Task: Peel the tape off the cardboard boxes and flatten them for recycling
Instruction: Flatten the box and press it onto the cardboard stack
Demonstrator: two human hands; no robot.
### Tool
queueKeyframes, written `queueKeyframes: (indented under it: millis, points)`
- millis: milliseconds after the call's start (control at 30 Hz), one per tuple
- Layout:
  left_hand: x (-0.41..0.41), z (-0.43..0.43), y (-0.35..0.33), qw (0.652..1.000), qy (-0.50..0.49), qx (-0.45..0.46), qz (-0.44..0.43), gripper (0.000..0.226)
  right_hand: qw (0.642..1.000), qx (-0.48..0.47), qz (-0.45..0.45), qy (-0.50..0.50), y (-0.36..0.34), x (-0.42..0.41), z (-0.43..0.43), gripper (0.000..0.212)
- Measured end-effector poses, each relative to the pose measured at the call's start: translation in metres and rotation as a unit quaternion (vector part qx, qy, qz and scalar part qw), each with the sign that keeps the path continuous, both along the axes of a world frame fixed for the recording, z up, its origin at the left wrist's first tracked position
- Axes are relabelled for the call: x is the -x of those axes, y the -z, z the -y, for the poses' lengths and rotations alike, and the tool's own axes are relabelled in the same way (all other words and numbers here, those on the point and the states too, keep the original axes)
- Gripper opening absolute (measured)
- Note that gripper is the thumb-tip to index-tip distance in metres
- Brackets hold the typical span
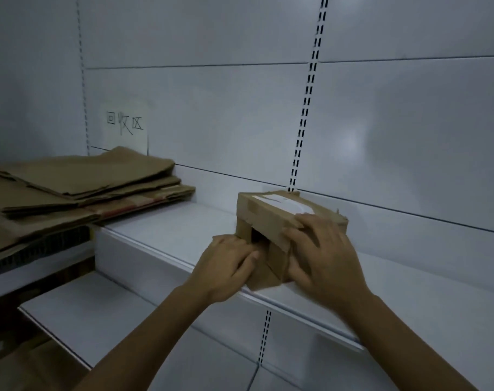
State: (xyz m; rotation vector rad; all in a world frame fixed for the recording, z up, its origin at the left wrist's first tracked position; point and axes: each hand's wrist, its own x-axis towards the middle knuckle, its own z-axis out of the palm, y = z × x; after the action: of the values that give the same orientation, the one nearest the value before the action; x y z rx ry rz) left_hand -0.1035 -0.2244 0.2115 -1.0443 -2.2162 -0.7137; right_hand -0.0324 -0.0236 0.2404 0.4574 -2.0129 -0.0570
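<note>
A small brown cardboard box [264, 218] stands on the white shelf [166, 235], with a white label [286, 204] on its top. Its near end is open, showing a dark gap, and a flap [264, 273] hangs down over the shelf's front edge. My left hand [230, 263] grips the left flap at that open end. My right hand [322, 252] lies over the box's near right corner, fingers curled on the top and side. Tape is hard to make out; a paler strip shows along the top left edge.
A stack of flattened cardboard [79, 187] lies at the left of the shelf. A handwritten paper sign [125, 127] hangs on the grey back panel above it. A lower white shelf [99, 314] juts out below, and slotted uprights [305, 114] run up the wall.
</note>
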Motion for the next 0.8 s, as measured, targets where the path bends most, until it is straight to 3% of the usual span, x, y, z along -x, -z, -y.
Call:
queueKeyframes:
  millis: [200, 333, 400, 433, 567, 667, 733, 800]
  points:
    - [0.012, -0.013, -0.014, 0.974, -0.061, -0.072, 0.205, 0.037, 0.999, 0.01, -0.042, 0.027, 0.003, 0.009, 0.007, 0.044]
    - [0.016, -0.04, -0.026, 0.954, -0.146, -0.131, 0.226, 0.093, 0.99, 0.033, -0.136, 0.023, 0.001, 0.005, 0.002, 0.021]
    - [0.021, -0.052, -0.028, 0.944, -0.152, -0.139, 0.257, 0.118, 0.987, 0.049, -0.15, 0.017, 0.002, 0.003, -0.002, 0.024]
    - [0.024, -0.055, -0.027, 0.942, -0.147, -0.135, 0.269, 0.12, 0.988, 0.055, -0.145, 0.016, 0.002, 0.002, -0.002, 0.026]
    - [0.031, -0.058, -0.018, 0.938, -0.144, -0.178, 0.259, 0.085, 0.993, 0.05, -0.105, 0.03, 0.004, 0.001, -0.001, 0.042]
    - [0.028, -0.054, -0.017, 0.947, -0.121, -0.188, 0.231, 0.074, 0.997, 0.013, -0.056, 0.053, 0.006, 0.003, 0.002, 0.059]
    - [0.025, -0.051, -0.017, 0.954, -0.117, -0.191, 0.199, 0.072, 0.996, 0.048, -0.055, 0.049, 0.005, 0.003, 0.0, 0.053]
    - [0.02, -0.047, -0.016, 0.96, -0.118, -0.189, 0.17, 0.079, 0.986, 0.143, -0.077, 0.027, 0.003, -0.001, -0.003, 0.044]
